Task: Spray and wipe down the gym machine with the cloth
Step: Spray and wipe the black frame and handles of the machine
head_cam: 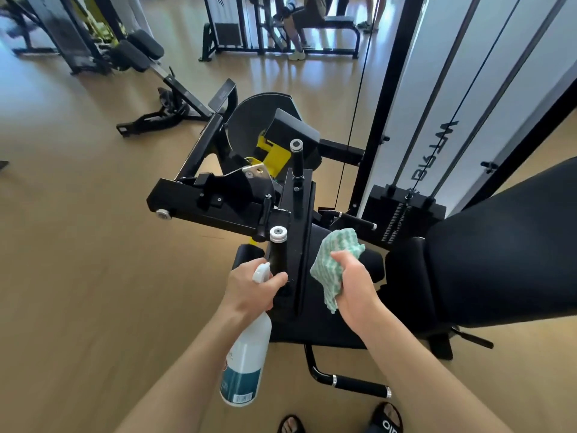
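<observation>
The upright handle (278, 254) is flanked closely by both hands, its long axis rising beside the spray bottle (246, 354) gripped in the left hand (249, 287), while the cloth (335, 267) is bunched in the right hand (352, 284).

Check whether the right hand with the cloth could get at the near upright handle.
Probably yes: the right hand holds the cloth just beside the handle, nothing between; the left hand with the spray bottle crowds its base.

We see our arms bare to the frame's edge, no sleeves, our left hand (249, 287) and right hand (354, 282) ungloved. On our feet we wear black open-toed sandals (387, 420), the right strap printed with white letters.
</observation>
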`<state>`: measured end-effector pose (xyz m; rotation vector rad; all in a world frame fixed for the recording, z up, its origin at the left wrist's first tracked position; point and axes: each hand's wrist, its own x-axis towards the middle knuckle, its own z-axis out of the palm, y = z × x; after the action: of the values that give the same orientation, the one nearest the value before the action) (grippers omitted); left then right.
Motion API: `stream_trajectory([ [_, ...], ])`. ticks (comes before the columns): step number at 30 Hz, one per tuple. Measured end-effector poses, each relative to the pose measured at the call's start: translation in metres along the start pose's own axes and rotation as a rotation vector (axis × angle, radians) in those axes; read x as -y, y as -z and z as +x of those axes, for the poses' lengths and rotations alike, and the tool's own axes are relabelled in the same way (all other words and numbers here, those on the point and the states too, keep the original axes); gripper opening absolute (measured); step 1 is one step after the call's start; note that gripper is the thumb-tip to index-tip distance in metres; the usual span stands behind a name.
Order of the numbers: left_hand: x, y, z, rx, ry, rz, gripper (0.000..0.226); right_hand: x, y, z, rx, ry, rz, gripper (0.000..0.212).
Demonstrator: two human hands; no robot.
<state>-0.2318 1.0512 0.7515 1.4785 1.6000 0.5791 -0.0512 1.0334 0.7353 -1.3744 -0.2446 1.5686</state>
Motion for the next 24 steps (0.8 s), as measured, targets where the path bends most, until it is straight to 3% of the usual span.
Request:
stream_trajectory([
  [5, 0.005, 0.004, -0.003, -0.039, 0.012, -0.006, 0.045, -0.001, 0.002, 0.001, 0.021, 0.034, -0.062, 0.062],
  [12, 0.008, 0.007, 0.0, -0.08, 0.022, -0.034, 0.043, -0.008, -0.01, 0.0, 0.097, 0.067, -0.173, 0.075],
  [16, 0.012, 0.015, -0.001, -0.077, 0.033, -0.065, 0.041, -0.01, -0.028, -0.002, 0.192, 0.107, -0.246, 0.071],
  [20, 0.021, 0.028, 0.001, -0.08, 0.056, -0.145, 0.042, -0.004, -0.047, -0.004, 0.427, 0.054, 0.047, 0.047],
  [22, 0.026, 0.033, 0.003, -0.074, 0.053, -0.165, 0.042, 0.001, -0.046, -0.002, 0.486, 0.043, 0.223, 0.049],
  [24, 0.029, 0.037, 0.005, -0.073, 0.046, -0.16, 0.042, 0.0, -0.044, 0.001, 0.48, 0.051, 0.212, 0.056],
])
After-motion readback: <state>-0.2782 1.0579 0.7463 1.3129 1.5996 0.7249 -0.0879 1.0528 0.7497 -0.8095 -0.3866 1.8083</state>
